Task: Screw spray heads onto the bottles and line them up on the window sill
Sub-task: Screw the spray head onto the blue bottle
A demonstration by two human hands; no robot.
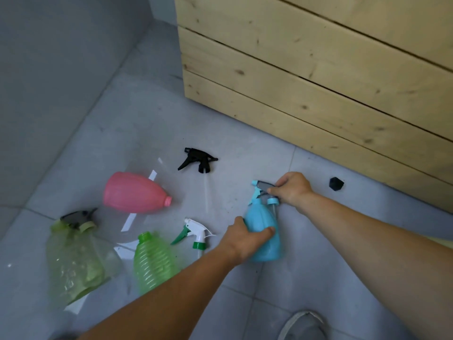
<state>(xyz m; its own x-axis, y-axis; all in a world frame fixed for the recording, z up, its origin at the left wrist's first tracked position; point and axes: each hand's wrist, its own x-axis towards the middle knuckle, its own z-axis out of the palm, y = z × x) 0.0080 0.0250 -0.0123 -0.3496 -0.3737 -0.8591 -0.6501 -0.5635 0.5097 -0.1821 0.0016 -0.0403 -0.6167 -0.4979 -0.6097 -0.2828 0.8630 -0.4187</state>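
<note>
A light blue bottle [266, 231] stands on the grey floor, gripped around its body by my left hand [245, 238]. My right hand [291, 190] holds the blue and grey spray head [263, 188] at the bottle's neck. A pink bottle [133, 193] lies on its side with its neck open. A green ribbed bottle [153, 263] lies in front of it, also with no head. A white and green spray head [196, 235] and a black spray head [198, 159] lie loose on the floor.
A pale green bottle with a dark spray head [76, 251] sits in clear plastic wrap at the left. A small black cap [336, 184] lies near a wooden plank wall [318, 82]. A shoe [304, 326] shows at the bottom.
</note>
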